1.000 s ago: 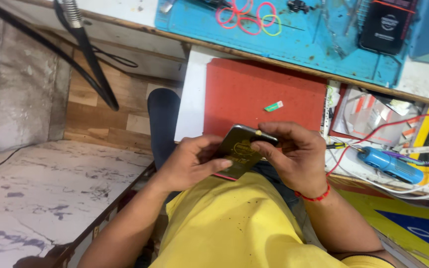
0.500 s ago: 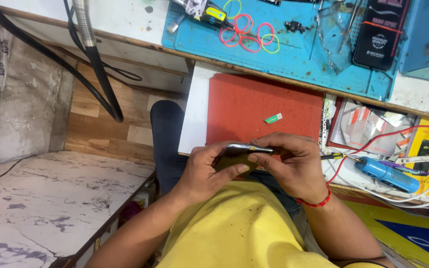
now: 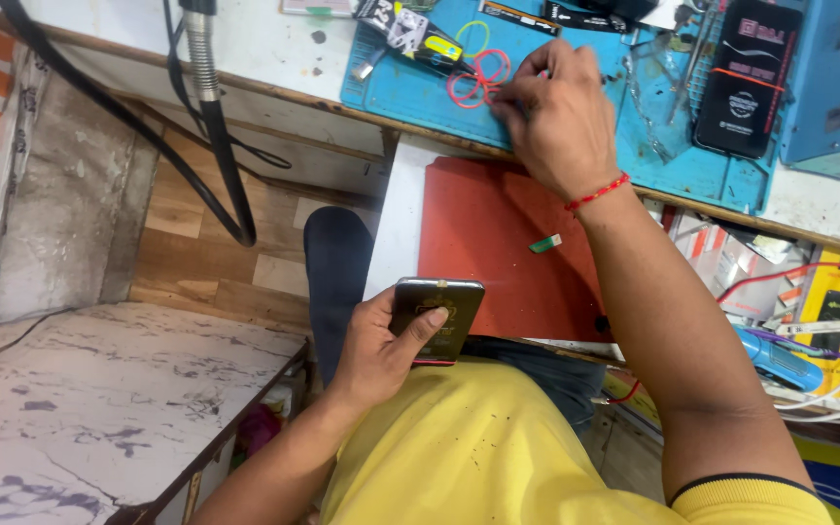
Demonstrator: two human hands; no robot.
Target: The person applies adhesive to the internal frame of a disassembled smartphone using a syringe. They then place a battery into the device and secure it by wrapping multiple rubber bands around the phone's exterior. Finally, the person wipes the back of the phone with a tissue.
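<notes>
held in left hand [image 3: 381,350]: dark glossy rectangular phone with gold-toned back [image 3: 437,317], fingers wrapped behind, thumb pressed flat across its face. sits just below near edge of red rectangular mat [image 3: 498,233], above yellow shirt [image 3: 478,447].

half a second ago both hands closed on phone at near edge of mat; now only left grips it. right hand [image 3: 556,112] gone from phone, stretched past far edge of red mat onto blue work mat [image 3: 401,92], red thread band at wrist. fingertips bunched together at loose rubber bands, red and green [image 3: 473,78]; pinched on a band or merely touching, cannot tell.

small green-and-white chip [image 3: 544,243] lying loose on red mat, right of centre, untouched. black flat boxed device [image 3: 743,83] beyond far right corner of red mat. black cables [image 3: 216,146] hanging left of it.

judgement: two-handed work on phone paused; phone parked in one hand while other fetches something from band cluster.
</notes>
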